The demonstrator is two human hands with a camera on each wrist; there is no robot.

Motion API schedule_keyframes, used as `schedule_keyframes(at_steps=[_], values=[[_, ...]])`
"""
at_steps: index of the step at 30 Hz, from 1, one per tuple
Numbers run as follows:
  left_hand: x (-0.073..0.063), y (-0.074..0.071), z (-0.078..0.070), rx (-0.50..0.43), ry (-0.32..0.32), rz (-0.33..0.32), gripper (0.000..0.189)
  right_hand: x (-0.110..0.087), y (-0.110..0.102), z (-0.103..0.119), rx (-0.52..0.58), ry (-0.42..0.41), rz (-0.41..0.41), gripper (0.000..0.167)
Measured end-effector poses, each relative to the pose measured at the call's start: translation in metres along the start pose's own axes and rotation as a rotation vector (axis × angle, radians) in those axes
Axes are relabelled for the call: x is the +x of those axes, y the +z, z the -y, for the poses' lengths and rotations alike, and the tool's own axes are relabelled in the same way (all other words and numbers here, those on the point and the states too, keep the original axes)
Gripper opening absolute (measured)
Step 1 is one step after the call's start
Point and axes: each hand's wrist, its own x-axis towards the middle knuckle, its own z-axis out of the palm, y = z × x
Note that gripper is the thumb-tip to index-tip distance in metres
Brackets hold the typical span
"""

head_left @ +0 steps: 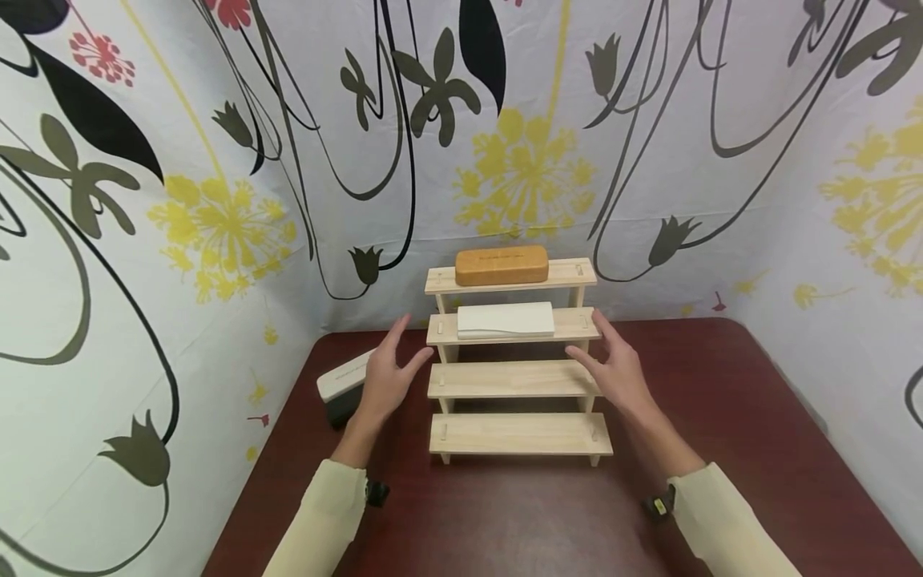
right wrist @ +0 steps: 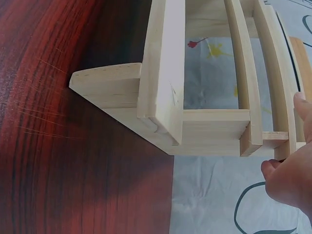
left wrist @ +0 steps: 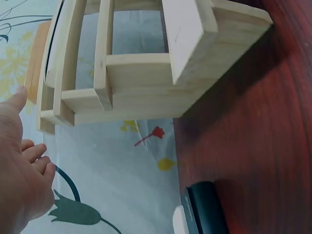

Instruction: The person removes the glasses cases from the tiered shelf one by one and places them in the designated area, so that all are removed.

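Note:
A stepped wooden rack (head_left: 521, 433) with several tiers stands on the table between my hands. My left hand (head_left: 385, 383) is held beside the rack's left end, thumb and fingers spread apart, with nothing in it. At the other end, my right hand (head_left: 622, 375) reaches close to the upper tiers, its thumb overlapping the rack in the head view. In the right wrist view its fingertips (right wrist: 269, 168) are right at the rack's end. A tan oblong case (head_left: 501, 266) sits on the top tier. One tier below lies a white oblong case (head_left: 505, 320).
A white-and-black case (head_left: 344, 381) rests on the dark red table (head_left: 497, 521) to the left, partly hidden by my left hand. White cloth walls (head_left: 634, 192) with a flower print enclose the table at the back and sides.

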Motion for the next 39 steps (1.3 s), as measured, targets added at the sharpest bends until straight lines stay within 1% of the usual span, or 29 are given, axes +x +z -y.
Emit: schedule_keyframes(at_steps=[8, 14, 18, 21, 25, 33, 39], values=[[0.010, 0.011, -0.006, 0.008, -0.005, 0.027, 0.077, 0.006, 0.001, 0.000, -0.030, -0.010, 0.014, 0.090], [0.015, 0.020, -0.009, -0.002, 0.010, 0.065, 0.080, 0.009, 0.003, 0.000, -0.028, -0.010, 0.013, 0.090], [0.018, 0.025, -0.012, 0.000, 0.003, 0.078, 0.081, 0.012, 0.003, -0.001, -0.036, -0.012, 0.006, 0.090], [0.019, 0.028, -0.015, 0.010, -0.006, 0.088, 0.082, 0.014, 0.004, -0.001, -0.045, -0.011, 0.004, 0.090], [0.020, 0.032, -0.018, 0.012, 0.001, 0.104, 0.083, 0.015, 0.004, -0.002, -0.047, -0.001, 0.005, 0.090], [0.021, 0.042, -0.024, 0.028, 0.013, 0.101, 0.083, 0.017, 0.004, -0.002, -0.045, 0.014, -0.003, 0.090], [0.023, 0.045, -0.026, 0.050, 0.002, 0.124, 0.084, 0.019, 0.005, -0.002, -0.044, 0.009, -0.016, 0.087]])
